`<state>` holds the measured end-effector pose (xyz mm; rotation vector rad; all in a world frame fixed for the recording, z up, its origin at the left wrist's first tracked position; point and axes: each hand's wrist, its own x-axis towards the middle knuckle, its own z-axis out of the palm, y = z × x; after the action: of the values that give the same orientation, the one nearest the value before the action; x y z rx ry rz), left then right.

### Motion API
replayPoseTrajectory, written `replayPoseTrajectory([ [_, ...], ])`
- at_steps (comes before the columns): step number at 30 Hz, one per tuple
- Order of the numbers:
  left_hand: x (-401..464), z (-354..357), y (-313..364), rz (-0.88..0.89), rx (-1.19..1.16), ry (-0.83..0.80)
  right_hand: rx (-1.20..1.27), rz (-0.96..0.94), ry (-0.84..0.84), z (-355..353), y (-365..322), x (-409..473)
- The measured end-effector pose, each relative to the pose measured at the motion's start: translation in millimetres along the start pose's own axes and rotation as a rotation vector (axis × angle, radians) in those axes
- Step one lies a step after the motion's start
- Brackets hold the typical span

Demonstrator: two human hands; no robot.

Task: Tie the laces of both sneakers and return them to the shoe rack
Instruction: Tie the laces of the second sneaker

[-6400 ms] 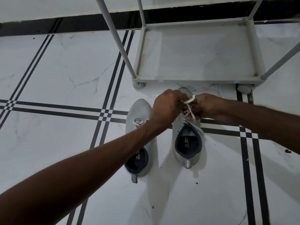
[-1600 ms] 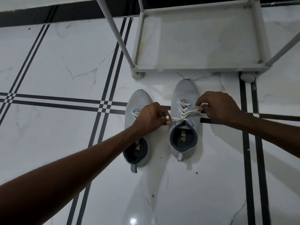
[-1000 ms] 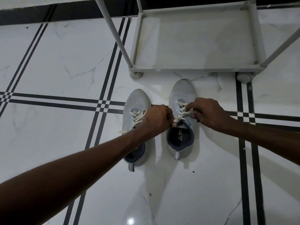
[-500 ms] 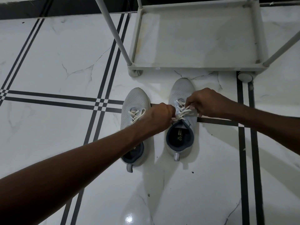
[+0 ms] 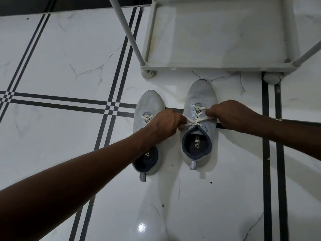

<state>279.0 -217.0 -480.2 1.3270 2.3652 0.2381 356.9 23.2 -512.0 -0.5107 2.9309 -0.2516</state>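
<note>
Two light grey sneakers stand side by side on the floor, toes toward the rack. The right sneaker (image 5: pixel 199 94) has white laces (image 5: pixel 197 120) stretched sideways across its tongue. My left hand (image 5: pixel 166 125) pinches one lace end at the shoe's left side. My right hand (image 5: pixel 229 113) pinches the other end at the right side. The left sneaker (image 5: pixel 148 103) lies partly under my left wrist, its laces loosely crossed. The grey shoe rack (image 5: pixel 205 66) stands just beyond the toes, its bottom shelf bare.
White marble floor tiles with black stripe lines (image 5: pixel 57 103) spread all around. A slanted rack pole (image 5: pixel 126 30) rises at the left of the shelf. A round rack foot (image 5: pixel 271 78) sits at the right front corner. Small dark specks lie behind the heels.
My hands have drawn apart sideways, pulling the right sneaker's lace ends taut across the tongue. The sneakers have stayed in place.
</note>
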Motion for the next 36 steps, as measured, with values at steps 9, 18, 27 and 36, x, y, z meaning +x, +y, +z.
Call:
replayPoseTrajectory([
  [9,-7,9,-4,0.016,-0.040,-0.017,0.073,0.022,-0.012,14,8,-2],
  [18,-11,8,-4,0.053,-0.098,-0.019,0.333,0.163,-0.111,5,10,9],
  [27,-16,7,-3,0.059,-0.170,-0.034,0.361,0.172,-0.161,2,14,16],
  [36,-38,-9,-17,-0.172,-0.103,0.123,0.457,0.452,0.079,-18,-24,-9],
])
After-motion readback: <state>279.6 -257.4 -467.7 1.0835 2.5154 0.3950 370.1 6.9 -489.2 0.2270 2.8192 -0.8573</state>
